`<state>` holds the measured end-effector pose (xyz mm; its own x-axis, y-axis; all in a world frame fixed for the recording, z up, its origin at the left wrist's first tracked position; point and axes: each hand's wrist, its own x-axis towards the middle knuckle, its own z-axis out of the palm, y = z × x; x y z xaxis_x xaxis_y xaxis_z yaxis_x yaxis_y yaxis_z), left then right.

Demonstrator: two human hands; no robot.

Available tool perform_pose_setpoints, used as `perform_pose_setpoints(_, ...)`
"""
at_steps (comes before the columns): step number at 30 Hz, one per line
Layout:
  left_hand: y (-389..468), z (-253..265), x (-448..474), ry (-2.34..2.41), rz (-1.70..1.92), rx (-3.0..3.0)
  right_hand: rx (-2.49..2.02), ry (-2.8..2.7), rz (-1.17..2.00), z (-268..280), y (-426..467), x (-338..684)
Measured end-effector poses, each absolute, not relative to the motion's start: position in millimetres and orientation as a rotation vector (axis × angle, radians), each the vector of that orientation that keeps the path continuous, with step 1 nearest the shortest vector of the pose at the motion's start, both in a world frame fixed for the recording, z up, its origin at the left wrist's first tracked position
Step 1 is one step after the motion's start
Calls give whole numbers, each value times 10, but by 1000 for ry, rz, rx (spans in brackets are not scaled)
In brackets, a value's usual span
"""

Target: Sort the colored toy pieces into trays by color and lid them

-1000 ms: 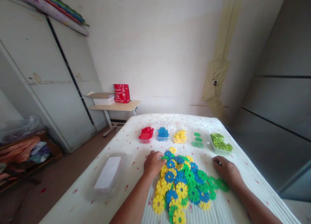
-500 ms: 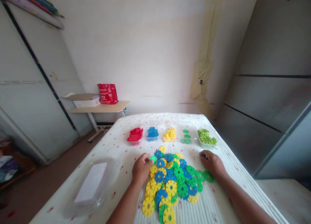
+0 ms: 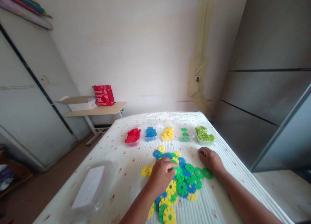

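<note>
Notched plastic discs (image 3: 179, 178): lay heaped beneath and beside our left hand (image 3: 162, 174), six o'clock from the clear tubs (image 3: 151, 139).
Left grip: bent; we couldn't tell if holding.
Right hand (image 3: 211, 158): curled, two o'clock from the heap; contents hidden.

The loose pile of flat, notched plastic discs (image 3: 181, 178) mixes bright yellow, mid blue and grass green, each disc one plain colour. Behind it, colourless clear boxes hold red plastic pieces (image 3: 132, 135), blue plastic pieces (image 3: 151, 132), yellow plastic pieces (image 3: 167, 133), green plastic discs (image 3: 185, 134) and lime-green plastic pieces (image 3: 204, 134). The white, ridged cloth (image 3: 116, 185) has fine stripes and scattered small red marks. A flat rectangular block (image 3: 89, 186) is plain white. The glossy bag (image 3: 104, 96) is red with white print, on a pale wood-toned tabletop (image 3: 107, 109).
</note>
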<state>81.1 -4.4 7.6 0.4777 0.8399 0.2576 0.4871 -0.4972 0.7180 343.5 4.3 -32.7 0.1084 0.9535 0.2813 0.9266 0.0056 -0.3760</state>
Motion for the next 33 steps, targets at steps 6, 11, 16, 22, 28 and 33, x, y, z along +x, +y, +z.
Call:
perform_pose_setpoints(6,-51,9,925,1125,623,2524,-1916,-1822,79,-326,38,3433)
perform_pose_setpoints(11,-105,-6,917,1225,534,2672,-1915,-1832,82,-321,35,3429)
perform_pose_setpoints(16,-157,-34,931,1297,492,2677,-1911,-1828,92,-325,34,3431)
perform_pose_setpoints(22,-124,-102,922,1342,595,2591,-1899,-1815,87,-361,50,3443)
perform_pose_setpoints(28,-119,-138,899,1332,795,2447,-1890,-1811,126,-346,48,3466)
perform_pose_setpoints(33,-139,-105,881,1295,882,2301,-1699,-1912,385,-171,-38,3378)
